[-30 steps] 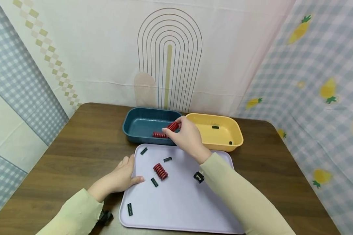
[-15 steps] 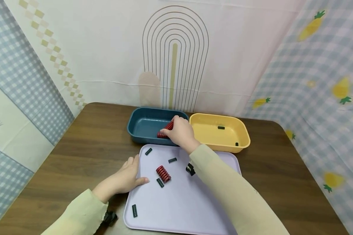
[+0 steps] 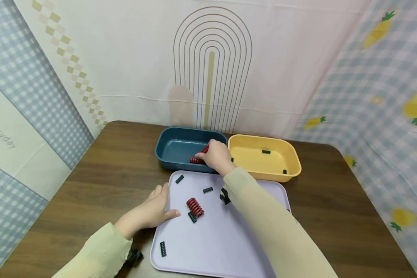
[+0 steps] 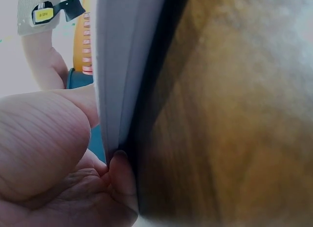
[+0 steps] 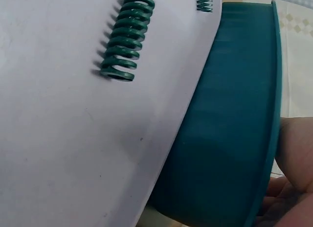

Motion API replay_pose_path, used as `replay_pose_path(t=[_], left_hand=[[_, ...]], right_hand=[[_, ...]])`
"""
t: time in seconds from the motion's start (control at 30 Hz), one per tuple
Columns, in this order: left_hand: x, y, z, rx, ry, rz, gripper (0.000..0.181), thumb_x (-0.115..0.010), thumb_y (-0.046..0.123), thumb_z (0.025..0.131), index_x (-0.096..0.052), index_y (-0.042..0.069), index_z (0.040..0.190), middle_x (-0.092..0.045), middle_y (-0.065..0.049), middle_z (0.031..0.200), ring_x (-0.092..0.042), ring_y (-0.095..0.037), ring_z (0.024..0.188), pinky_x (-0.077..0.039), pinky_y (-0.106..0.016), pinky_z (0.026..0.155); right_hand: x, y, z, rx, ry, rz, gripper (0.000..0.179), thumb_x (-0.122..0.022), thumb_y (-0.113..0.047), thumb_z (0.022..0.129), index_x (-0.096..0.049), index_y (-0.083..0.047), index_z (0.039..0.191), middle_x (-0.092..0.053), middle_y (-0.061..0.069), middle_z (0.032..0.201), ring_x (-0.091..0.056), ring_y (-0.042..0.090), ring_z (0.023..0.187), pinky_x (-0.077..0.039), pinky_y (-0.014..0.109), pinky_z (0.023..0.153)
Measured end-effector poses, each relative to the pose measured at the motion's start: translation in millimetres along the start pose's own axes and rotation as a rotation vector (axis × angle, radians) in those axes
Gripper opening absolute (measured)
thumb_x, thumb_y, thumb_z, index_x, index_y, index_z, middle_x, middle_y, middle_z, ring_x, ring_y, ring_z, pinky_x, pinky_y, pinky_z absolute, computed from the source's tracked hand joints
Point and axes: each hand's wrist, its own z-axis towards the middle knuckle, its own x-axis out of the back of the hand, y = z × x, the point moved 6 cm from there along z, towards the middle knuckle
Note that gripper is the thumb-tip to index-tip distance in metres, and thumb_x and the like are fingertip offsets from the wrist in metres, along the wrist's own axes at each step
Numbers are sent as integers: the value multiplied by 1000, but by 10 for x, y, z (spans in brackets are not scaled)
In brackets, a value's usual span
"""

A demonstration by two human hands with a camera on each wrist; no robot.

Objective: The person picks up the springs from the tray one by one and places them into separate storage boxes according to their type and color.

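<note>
My right hand (image 3: 218,155) reaches over the front right of the blue bin (image 3: 166,164), pinching a red coil spring (image 3: 205,149) between thumb and fingers. Under it in the bin lies another red spring (image 3: 195,160). At the left side of the lilac tray (image 3: 226,239), my left hand (image 3: 151,208) holds the rim, thumb on top and fingers along the outer edge. A thick red spring (image 3: 194,207) lies on the tray near that thumb. Around it are several small green springs, one seen closely in the right wrist view as an open coil (image 5: 124,38).
Right of the blue bin stands a yellow bin (image 3: 264,170) with small dark green springs (image 3: 266,152) inside. Both bins sit behind the tray on a wooden table (image 3: 100,173). A patterned cloth (image 3: 139,65) hangs behind the table.
My right hand has lowered the red spring into the blue bin, down to the other red spring. My left hand keeps its place at the tray; the head view has shifted slightly.
</note>
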Motion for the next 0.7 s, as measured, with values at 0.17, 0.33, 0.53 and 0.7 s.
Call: replay_pose_path(t=[0.17,0.33,0.53,0.7], left_hand=[[-1,-1,3,10,-5,6,101,-70,43,87,-13,-16,147,-29,-34,141,-33,-42,131,-28,-53,107],[-3,-5,9,8,0,14,101,-70,43,88,-13,-16,147,-29,-35,140,-33,-42,130,-28,-53,107],[3,6,12,-4,10,13,100,-70,41,88,-13,-16,146,-30,-35,139,-34,-42,130,-28,-52,107],[1,11,0,-9,11,11,100,-70,41,88,-14,-17,146,-30,-35,139,-34,-43,130,-28,-52,107]], right_hand=[[-41,-3,19,-2,-24,-16,45,-71,-51,84,-59,-10,100,-59,2,83,-57,19,75,-49,33,65],[-53,-7,13,6,-29,-48,45,-69,-51,85,-60,-10,100,-59,3,84,-57,20,75,-49,34,65],[-64,0,10,8,-31,-59,47,-71,-50,84,-61,-9,105,-59,3,88,-56,21,79,-49,35,68],[-84,9,17,7,-36,-49,47,-71,-48,85,-61,-9,109,-59,4,90,-55,21,81,-49,36,70]])
